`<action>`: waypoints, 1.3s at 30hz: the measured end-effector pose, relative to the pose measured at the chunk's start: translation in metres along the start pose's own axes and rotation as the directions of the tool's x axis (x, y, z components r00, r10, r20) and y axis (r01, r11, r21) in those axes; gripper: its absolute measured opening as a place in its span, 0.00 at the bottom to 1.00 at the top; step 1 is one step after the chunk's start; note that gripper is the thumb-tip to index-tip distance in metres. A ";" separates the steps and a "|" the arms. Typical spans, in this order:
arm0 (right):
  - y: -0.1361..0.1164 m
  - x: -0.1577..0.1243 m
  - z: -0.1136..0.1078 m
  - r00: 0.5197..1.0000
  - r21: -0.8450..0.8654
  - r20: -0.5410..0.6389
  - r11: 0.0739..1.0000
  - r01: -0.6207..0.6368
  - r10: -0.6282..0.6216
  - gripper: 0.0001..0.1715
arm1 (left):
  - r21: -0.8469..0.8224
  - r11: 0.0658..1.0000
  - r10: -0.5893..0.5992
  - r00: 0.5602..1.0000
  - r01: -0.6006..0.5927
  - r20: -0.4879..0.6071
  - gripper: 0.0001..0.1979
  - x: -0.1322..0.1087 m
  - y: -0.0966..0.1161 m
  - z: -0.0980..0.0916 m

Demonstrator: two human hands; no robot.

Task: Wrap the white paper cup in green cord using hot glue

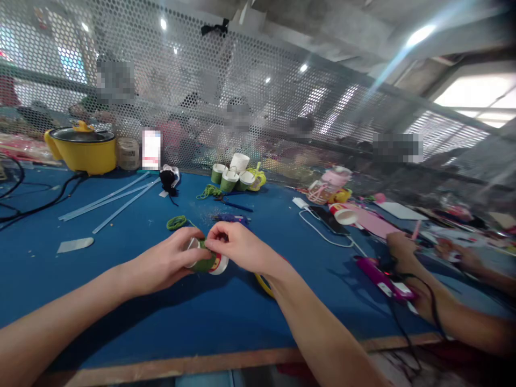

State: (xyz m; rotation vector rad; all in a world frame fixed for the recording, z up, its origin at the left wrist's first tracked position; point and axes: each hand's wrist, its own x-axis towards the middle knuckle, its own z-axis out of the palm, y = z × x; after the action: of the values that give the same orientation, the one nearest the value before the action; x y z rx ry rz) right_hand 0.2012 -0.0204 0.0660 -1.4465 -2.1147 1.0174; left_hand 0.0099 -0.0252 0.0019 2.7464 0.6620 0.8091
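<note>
My left hand (177, 258) is wrapped round a small paper cup (220, 264) lying on its side, its white and red rim facing right. Green yarn (206, 264) is wound about the cup's middle. At the winding, the thumb and fingertips of my right hand (231, 244) are pinched together, seemingly on the yarn; the fingers partly hide it. A loose coil of green yarn (176, 222) lies just beyond my left hand, with a strand leading toward the cup. Behind my right hand is a blue glue gun (231, 218), and a yellow ring-shaped edge (264, 285) shows beneath my right wrist.
Several yarn-wrapped cups (229, 180) stand by the mesh partition (258, 107). Clear strips (121, 200) and a yellow electric pot (86, 150) are at left. To the right lie a phone (328, 219), white cable and purple power strip (381, 279), near another person's hand (401, 244).
</note>
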 end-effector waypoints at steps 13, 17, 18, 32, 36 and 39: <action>0.029 0.005 -0.004 0.962 0.596 -0.272 0.782 0.179 -0.013 0.10 | -0.499 0.793 -0.409 0.912 0.349 -0.012 0.23 0.006 -0.001 0.002; 0.032 0.008 -0.001 0.948 0.601 -0.317 0.777 0.187 0.017 0.09 | -0.545 0.713 -0.452 0.884 0.440 0.123 0.23 0.006 0.002 0.000; 0.032 0.009 0.000 0.943 0.594 -0.333 0.780 0.195 0.017 0.09 | -0.541 0.707 -0.454 0.879 0.456 0.149 0.23 0.005 0.003 0.000; 0.034 0.009 0.007 0.951 0.497 -0.309 0.851 0.172 -0.012 0.06 | -0.503 0.815 -0.302 0.952 0.288 0.056 0.24 0.002 0.003 0.000; 0.032 0.007 0.006 0.956 0.491 -0.293 0.858 0.150 0.000 0.06 | -0.470 0.851 -0.254 0.967 0.234 0.021 0.24 0.002 0.003 -0.001; 0.032 0.006 0.006 0.959 0.486 -0.284 0.863 0.137 0.007 0.06 | -0.452 0.869 -0.226 0.974 0.203 0.003 0.24 0.002 0.003 -0.002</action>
State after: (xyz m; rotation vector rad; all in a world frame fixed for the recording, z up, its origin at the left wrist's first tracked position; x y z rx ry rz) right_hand 0.2150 -0.0108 0.0379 -1.1634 -1.5345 1.1536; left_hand 0.0116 -0.0271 0.0055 2.1976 0.6745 0.8561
